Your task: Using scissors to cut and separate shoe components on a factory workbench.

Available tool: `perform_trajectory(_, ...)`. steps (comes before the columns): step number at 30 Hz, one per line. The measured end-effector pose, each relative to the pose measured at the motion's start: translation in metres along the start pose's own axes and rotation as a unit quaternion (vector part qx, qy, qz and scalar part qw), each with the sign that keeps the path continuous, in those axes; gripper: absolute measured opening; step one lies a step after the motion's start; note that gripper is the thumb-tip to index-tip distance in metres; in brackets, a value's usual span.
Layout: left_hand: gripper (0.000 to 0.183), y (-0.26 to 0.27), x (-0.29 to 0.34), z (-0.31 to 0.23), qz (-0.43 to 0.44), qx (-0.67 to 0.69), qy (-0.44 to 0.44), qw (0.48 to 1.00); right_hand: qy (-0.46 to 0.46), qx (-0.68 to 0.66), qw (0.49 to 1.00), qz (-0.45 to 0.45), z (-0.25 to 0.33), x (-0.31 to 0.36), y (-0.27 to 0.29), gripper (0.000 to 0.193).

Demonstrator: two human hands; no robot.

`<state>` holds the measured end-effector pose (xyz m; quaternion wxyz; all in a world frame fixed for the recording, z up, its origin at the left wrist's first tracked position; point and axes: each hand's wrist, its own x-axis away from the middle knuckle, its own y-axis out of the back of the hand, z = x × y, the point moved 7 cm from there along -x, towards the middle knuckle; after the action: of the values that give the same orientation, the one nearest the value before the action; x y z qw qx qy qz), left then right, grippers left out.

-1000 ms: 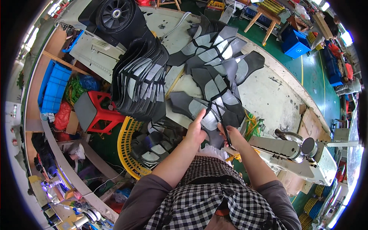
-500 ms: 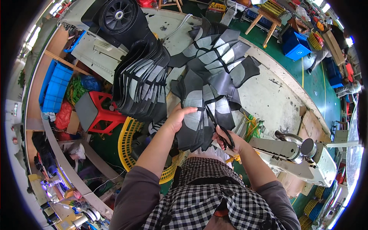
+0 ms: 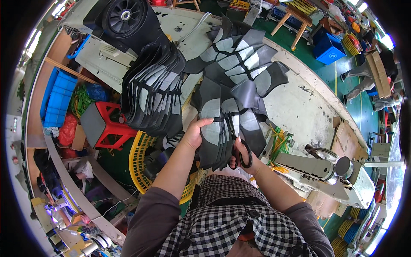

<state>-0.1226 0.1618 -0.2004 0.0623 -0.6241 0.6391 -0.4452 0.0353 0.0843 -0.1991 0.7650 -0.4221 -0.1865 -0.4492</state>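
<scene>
My left hand grips the near left edge of a fanned stack of black-and-grey sheet pieces. Its thumb lies on top and its fingers are hidden underneath. In my right hand are black-handled scissors, their blades pointing away from me along the right side of that stack, by a narrow dark strip. I cannot tell whether the blades touch the strip. More overlapping pieces of the same kind spread beyond on the pale table. A thick upright bundle of pieces stands to the left.
A sewing machine is at the right, beside green and yellow strings. A yellow basket and a red-and-grey stool are at lower left. A large black wheel-like part sits at far left. A person carries cardboard at far right.
My right hand and the scissors have shifted slightly left and the blades stand more upright in view. My left hand keeps its hold. A person with cardboard has come further into view at right.
</scene>
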Motion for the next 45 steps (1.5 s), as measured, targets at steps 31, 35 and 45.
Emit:
perform_trajectory(31, 0.035, -0.030, 0.000, 0.035, 0.054, 0.077, 0.091, 0.991, 0.031, 0.071, 0.963, -0.259, 0.028, 0.031, 0.043, 0.059)
perform_trajectory(35, 0.036, -0.044, -0.015, 0.055, 0.084, 0.194, 0.103, 0.972, 0.045, 0.080, 0.946, -0.311, 0.055, 0.046, 0.056, 0.059)
perform_trajectory(45, 0.035, -0.087, -0.067, 0.035, 0.121, 0.135, 0.071, 0.981, 0.026, 0.071, 0.935, -0.347, 0.060, 0.054, 0.074, 0.065)
